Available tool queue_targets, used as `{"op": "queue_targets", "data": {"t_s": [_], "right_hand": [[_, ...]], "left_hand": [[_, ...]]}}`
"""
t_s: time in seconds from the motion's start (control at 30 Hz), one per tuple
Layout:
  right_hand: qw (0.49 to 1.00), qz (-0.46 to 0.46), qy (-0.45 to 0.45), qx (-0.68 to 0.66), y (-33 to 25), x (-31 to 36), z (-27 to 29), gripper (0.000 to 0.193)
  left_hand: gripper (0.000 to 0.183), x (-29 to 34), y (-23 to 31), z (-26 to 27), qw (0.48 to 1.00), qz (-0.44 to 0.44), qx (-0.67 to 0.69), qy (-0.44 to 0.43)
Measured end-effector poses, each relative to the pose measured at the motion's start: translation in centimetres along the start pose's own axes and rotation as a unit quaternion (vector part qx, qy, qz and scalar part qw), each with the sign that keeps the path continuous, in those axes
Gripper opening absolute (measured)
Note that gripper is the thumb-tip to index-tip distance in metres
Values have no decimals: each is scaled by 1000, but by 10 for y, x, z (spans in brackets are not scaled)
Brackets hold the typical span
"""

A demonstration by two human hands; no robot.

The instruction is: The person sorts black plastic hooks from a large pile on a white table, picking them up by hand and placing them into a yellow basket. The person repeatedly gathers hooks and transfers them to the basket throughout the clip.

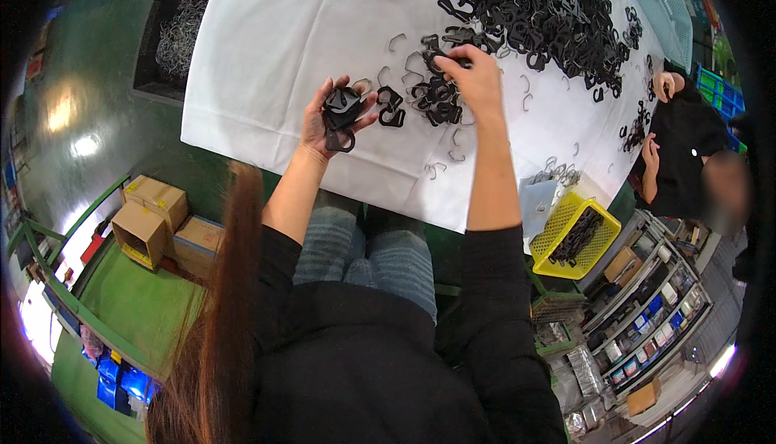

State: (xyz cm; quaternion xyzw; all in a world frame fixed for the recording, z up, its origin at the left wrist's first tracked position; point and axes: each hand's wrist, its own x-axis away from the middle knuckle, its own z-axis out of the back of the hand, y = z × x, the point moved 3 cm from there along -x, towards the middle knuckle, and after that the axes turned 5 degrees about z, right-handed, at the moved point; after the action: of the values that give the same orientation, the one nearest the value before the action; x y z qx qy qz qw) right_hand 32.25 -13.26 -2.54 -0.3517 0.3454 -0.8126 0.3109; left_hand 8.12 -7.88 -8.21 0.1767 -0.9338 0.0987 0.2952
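In my left hand [317,124], palm up with the fingers curled, lie several black plastic hooks [343,107]. One ring-shaped end hangs over the edge of the palm. My right hand [477,80] reaches over a small cluster of similar hooks [439,103], its fingers closed on a black hook [461,61] at the cluster's far side. The fingertips partly hide that piece. Thin bent metal wire clips [397,42] are scattered around the cluster on the white-covered table [271,64].
A large heap of black hooks [533,7] covers the table's far side. A yellow basket [608,230] holding dark pieces stands at the near right corner. A dark crate of wire clips [182,35] is at left. Another person's hands [664,86] work at right. Cardboard boxes [153,201] stand lower left.
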Motion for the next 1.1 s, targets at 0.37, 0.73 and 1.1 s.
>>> {"op": "queue_targets", "data": {"t_s": [0.37, 0.73, 1.1], "right_hand": [[994, -98, 56, -16, 36, -10, 40, 26], [982, -101, 73, -142, 19, -34, 13, 22], [989, -23, -47, -138, 54, 3, 25, 16]], "left_hand": [[27, -6, 3, -2, 1000, -5, -3, -7], [25, -5, -2, -12, 999, 16, 12, -38], [26, -1, -3, -2, 997, 34, 54, -48]]}}
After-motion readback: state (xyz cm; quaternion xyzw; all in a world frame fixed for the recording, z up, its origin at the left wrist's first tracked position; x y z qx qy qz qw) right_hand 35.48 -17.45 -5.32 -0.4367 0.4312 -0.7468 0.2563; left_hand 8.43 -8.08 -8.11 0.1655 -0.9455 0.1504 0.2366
